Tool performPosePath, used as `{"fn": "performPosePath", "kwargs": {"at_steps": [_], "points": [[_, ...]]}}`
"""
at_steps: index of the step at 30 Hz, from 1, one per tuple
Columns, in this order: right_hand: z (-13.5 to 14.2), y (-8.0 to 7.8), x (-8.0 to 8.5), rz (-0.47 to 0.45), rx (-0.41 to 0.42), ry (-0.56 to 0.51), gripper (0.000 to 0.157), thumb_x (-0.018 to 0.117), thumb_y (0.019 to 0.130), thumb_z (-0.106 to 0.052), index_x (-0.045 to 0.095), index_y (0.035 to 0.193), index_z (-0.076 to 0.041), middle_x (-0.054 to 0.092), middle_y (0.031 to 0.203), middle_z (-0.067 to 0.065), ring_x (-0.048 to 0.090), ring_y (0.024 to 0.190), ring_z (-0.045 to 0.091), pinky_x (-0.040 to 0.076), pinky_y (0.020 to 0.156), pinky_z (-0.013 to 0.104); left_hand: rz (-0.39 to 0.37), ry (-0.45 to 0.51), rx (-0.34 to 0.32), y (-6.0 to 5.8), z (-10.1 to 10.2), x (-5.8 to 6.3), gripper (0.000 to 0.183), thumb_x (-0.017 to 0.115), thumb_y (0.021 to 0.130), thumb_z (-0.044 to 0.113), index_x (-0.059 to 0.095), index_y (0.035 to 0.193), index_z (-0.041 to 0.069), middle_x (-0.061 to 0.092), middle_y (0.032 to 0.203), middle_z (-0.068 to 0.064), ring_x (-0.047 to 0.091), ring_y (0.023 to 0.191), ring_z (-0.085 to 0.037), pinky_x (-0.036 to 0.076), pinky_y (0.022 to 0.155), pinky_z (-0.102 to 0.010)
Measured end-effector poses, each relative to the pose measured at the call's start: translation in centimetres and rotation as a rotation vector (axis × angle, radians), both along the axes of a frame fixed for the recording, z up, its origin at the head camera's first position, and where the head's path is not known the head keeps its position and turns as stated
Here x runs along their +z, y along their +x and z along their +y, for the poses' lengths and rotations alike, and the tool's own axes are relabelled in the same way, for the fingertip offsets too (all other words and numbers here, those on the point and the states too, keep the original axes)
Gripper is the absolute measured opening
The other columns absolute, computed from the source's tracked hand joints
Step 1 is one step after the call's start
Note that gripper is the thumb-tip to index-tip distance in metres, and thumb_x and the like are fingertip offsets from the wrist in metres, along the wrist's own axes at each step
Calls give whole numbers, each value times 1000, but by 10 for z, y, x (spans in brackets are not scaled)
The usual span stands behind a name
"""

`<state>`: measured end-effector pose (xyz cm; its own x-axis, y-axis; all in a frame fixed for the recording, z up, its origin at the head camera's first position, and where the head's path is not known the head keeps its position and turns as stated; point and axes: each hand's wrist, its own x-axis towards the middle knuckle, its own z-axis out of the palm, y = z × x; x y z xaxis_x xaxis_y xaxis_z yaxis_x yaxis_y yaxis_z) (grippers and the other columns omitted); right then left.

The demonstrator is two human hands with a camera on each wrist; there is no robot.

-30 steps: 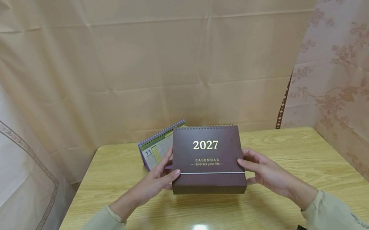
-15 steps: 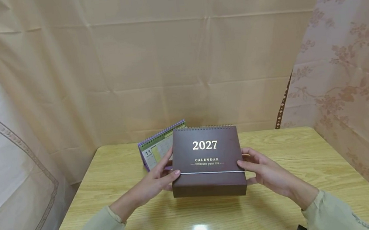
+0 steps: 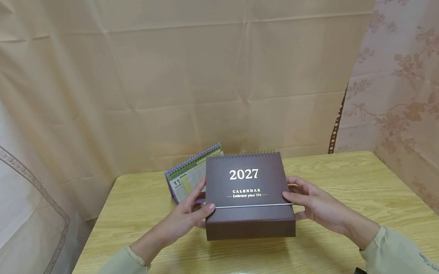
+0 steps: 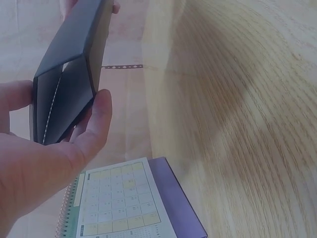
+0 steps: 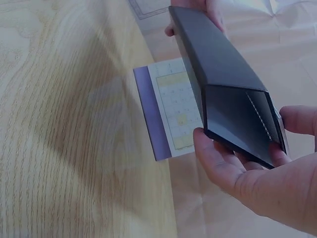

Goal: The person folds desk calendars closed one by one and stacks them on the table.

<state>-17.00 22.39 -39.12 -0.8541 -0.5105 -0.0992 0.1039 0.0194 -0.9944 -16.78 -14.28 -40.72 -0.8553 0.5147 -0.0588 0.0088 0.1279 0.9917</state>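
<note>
A dark brown desk calendar [image 3: 245,183] with gold "2027" lettering and a spiral binding along its top is held up over the table between both hands. My left hand [image 3: 185,213] grips its left edge, thumb on the front and fingers behind. On the opposite edge my right hand [image 3: 317,207] grips it the same way. The wrist views show the calendar's folded stand [image 4: 64,94] from its hollow ends, with fingers curled underneath. Behind and left stands a second, purple desk calendar [image 3: 185,180] showing "11", partly hidden by the brown one.
The wooden table [image 3: 334,170] has rounded far corners. A beige cloth [image 3: 213,67] hangs behind it, with a flowered cloth [image 3: 417,91] at the right and a pale cloth [image 3: 5,175] at the left. A bright reflection lies near the front.
The brown calendar has tilted a little, its spiral top moving down and its lower front edge showing more. Both hands keep their grip nearly in place. The purple calendar stays put.
</note>
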Motion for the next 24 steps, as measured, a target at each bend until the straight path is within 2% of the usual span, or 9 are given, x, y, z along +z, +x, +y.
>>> {"fn": "performPosePath", "kwargs": {"at_steps": [5, 11, 16, 24], "points": [[0, -1, -1, 10, -6, 19, 44, 54, 107, -20, 37, 144, -4, 49, 131, 17, 59, 115, 27, 53, 91, 54, -28, 18, -8, -2, 0, 0, 86, 62, 103, 28, 2, 165, 27, 25, 156, -27, 57, 120, -37, 58, 87, -48], [-1, 0, 0, 22, 12, 32, 46, 54, 107, -20, 35, 145, -3, 49, 131, 18, 58, 113, 29, 55, 87, 51, -47, 2, 3, -5, 0, -1, 87, 64, 102, 31, 4, 165, 28, 27, 155, -24, 57, 119, -35, 58, 86, -48], [-1, 0, 0, 9, 17, 35, 48, 53, 107, -21, 33, 148, -7, 48, 134, 18, 59, 114, 30, 55, 86, 52, -56, 21, 2, -7, -1, -1, 87, 65, 101, 29, 5, 165, 28, 30, 153, -23, 59, 117, -35, 58, 86, -49], [0, -2, -5, -23, 38, 32, 51, 52, 107, -21, 30, 152, -12, 48, 134, 18, 59, 112, 32, 57, 80, 52, -49, 55, -7, -5, -2, -2, 86, 63, 102, 23, 4, 165, 19, 32, 148, -26, 62, 110, -31, 58, 84, -49]]}}
